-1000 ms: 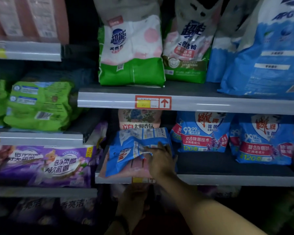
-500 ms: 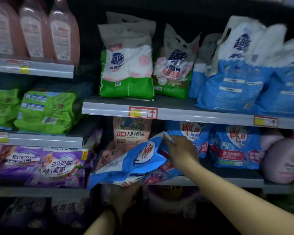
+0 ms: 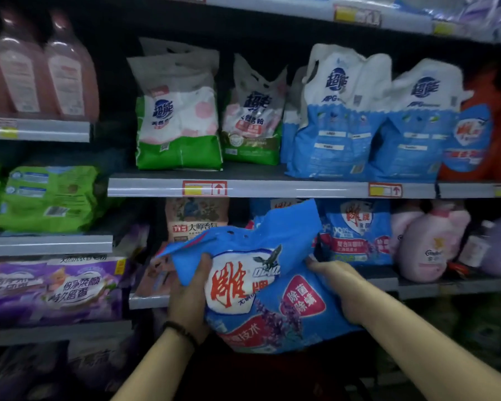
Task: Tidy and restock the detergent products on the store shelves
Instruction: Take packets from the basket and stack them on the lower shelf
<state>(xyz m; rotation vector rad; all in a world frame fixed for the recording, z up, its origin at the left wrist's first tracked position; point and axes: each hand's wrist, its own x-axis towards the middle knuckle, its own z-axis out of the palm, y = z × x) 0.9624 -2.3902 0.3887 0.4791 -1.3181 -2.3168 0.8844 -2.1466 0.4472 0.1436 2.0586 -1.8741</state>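
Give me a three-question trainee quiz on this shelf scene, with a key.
1. True or false: the left hand and the right hand both grip the blue bag.
2. What stands just right of the shelved blue bag? A) pink bottle B) green pack C) red bag
3. Fill in: the arrow on the price tag points ___.
Key: 1 true; 2 A; 3 up.
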